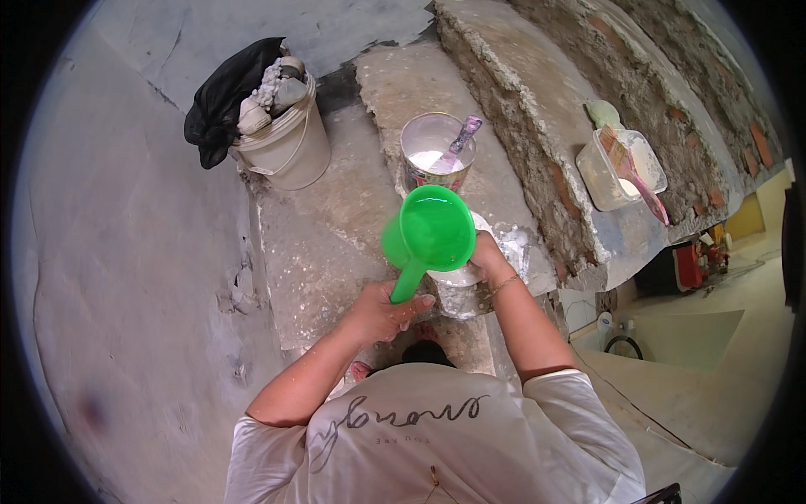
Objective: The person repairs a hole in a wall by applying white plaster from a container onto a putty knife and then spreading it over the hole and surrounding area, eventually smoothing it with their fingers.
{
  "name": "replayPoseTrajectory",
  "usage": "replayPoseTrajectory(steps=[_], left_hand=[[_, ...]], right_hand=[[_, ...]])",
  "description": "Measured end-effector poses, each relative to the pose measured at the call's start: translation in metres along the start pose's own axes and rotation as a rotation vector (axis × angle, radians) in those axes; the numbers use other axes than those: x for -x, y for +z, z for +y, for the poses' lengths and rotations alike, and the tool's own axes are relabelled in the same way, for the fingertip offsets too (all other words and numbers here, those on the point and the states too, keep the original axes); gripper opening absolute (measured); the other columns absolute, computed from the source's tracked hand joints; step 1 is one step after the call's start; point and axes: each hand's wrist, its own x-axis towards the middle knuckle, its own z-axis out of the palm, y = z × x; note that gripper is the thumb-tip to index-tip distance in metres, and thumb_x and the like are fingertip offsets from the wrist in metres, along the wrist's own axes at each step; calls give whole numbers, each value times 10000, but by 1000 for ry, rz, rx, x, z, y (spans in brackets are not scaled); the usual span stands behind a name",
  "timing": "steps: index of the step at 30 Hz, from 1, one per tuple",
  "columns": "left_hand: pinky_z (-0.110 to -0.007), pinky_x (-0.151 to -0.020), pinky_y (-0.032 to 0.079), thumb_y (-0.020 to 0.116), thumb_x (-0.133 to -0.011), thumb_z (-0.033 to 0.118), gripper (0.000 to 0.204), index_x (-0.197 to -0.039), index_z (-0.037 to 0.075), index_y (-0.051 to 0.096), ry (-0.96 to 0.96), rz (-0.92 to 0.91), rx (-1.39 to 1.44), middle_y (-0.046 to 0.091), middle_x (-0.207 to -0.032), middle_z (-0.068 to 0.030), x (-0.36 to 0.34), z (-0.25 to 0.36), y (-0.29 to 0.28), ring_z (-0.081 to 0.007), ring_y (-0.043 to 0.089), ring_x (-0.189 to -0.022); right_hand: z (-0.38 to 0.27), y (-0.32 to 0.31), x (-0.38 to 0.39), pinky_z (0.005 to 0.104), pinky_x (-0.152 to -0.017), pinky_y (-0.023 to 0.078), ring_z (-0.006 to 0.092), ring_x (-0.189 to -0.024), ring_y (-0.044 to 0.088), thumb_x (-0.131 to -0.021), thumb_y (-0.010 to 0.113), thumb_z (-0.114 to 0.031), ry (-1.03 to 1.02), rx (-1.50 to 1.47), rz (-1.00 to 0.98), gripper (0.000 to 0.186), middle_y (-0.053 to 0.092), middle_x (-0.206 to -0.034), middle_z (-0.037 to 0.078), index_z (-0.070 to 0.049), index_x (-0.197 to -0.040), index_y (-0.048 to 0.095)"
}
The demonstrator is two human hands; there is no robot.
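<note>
My left hand [388,312] is closed around the handle of a bright green plastic dipper [438,227]. The dipper's round bowl tilts over a white tub [460,277] and hides most of it. At that tub's right rim my right hand [487,254] is closed on the edge, with its fingertips partly behind the dipper. White paste coats the tub's surroundings. Just beyond the dipper stands an open round can [413,134] with white material inside and a paint-smeared, purplish-handled brush [467,134] leaning in it.
A white bucket [294,155] with a black plastic bag [231,105] stands at the far left by the grey wall [126,210]. Rough concrete steps [546,168] rise to the right. One carries a square white container [598,172] with a broad brush [642,181] across it.
</note>
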Motion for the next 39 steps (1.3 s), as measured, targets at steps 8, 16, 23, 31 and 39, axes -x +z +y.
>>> replayPoseTrajectory(steps=[8,16,23,31,39], left_hand=[[-204,-370,283,665,-786,254,233,-767,48,559,-5,64,-138,450,-537,16,-2,6,3,-54,393,-424],[-210,-359,299,656,-795,282,291,-667,66,509,39,27,25,444,-526,24,-3,-9,-4,-52,394,-412],[-202,-376,272,616,-833,227,218,-720,73,510,57,-15,155,436,-539,39,11,-13,-19,-41,368,-433],[-203,-371,266,633,-822,241,223,-722,81,514,87,-13,190,440,-534,35,20,-21,-29,-43,366,-424],[-203,-324,259,589,-839,176,141,-837,37,565,115,-18,185,453,-528,17,23,-23,-30,-47,365,-372]], right_hand=[[8,-5,-17,307,-643,464,173,-780,588,-796,590,-178,65,45,-2,324,621,-922,147,97,-969,590],[32,-7,-41,356,-677,463,275,-789,612,-737,613,-186,-177,364,61,304,629,-915,190,43,-936,610],[39,-4,-37,398,-714,464,354,-791,595,-708,577,-120,-399,698,183,134,618,-836,221,1,-717,634],[1,10,-5,409,-746,458,374,-808,586,-734,517,-90,-294,1121,135,157,614,-811,232,8,-761,637],[20,18,-3,422,-724,466,375,-806,588,-745,511,-89,-526,833,289,162,610,-793,239,21,-756,630]])
